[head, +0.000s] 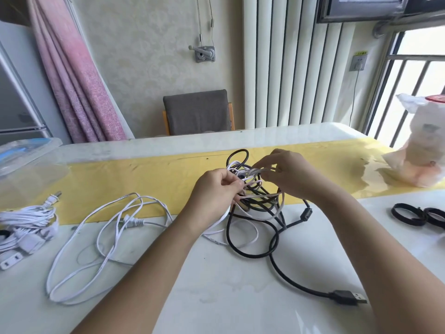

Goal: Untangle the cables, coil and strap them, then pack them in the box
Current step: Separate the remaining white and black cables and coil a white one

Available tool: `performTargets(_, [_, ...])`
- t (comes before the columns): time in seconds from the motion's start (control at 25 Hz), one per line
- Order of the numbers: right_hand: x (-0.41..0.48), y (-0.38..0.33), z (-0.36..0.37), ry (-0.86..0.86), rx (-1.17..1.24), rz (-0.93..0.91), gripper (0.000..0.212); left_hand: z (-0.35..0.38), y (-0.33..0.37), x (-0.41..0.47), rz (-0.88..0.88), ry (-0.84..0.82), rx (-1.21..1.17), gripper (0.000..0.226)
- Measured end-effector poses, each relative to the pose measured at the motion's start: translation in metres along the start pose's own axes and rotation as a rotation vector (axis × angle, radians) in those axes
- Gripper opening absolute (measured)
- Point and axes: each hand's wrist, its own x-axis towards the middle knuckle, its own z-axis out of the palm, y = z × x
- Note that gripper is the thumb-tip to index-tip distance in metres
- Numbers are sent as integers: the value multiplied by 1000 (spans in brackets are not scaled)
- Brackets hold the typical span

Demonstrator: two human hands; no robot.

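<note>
The left hand (pixel 215 194) pinched a white flat cable (pixel 260 195); the right hand (pixel 287 174), at its two o'clock, pinched another loop, holding the tangle (pixel 255 206) up, likely to loosen it.

The clear box (pixel 29 151) and white cable bundle (pixel 26 218) were cut off at the left edge, the black straps (pixel 421 215) at the right. Fingers (pixel 267 163) pinching the tangle (pixel 255 198) were blurred.

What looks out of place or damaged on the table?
Only the tangle: black and white cables knotted mid-table, gripped by the left hand and right hand. A white cable sprawls uncoiled to its left. No damage or spill visible.
</note>
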Motion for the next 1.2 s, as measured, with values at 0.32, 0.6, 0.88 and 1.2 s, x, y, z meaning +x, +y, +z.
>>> performTargets(0.32, [-4,-12,21,113,-7,-230,17,28,0,-2,-279,106,-596,16])
performTargets(0.6, [-12,-42,38,381,234,-345,18,2,16,1,87,390,-712,25])
performTargets(0.88, [-4,-22,23,524,501,93,16,1,8,-5,430,132,-508,27])
performTargets(1.2, [-9,-28,19,635,482,89,32,21,19,-13,56,-73,-486,29])
